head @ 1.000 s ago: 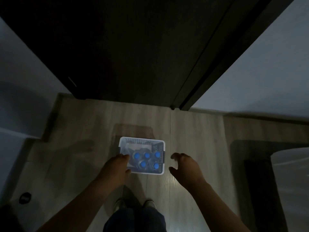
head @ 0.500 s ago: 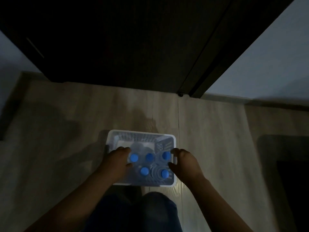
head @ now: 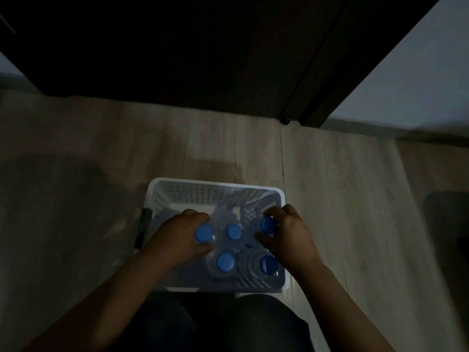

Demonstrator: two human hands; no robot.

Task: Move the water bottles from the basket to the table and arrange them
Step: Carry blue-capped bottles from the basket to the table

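On the floor (head: pixel 76 153), just ahead of the person's knees, sits a white perforated basket (head: pixel 215 193) in very dim light. Its near wall is partly hidden by the legs, and a dark object against its left side is too murky to identify. Bottle bodies are clear and hard to make out; mostly only the blue caps show. The floor is pale wood-look plank. A dark door (head: pixel 203 47) fills the top of the view, with a light wall (head: pixel 418 85) at the right. Five bottles stand upright in the basket, crowded into its near half: three in the far row, two nearer. The left hand (head: pixel 177 240) curls around the far-left bottle (head: pixel 203 232) below its cap. The right hand (head: pixel 286 237) pinches the far-right bottle (head: pixel 268 224) at the neck. The far half of the basket holds nothing.
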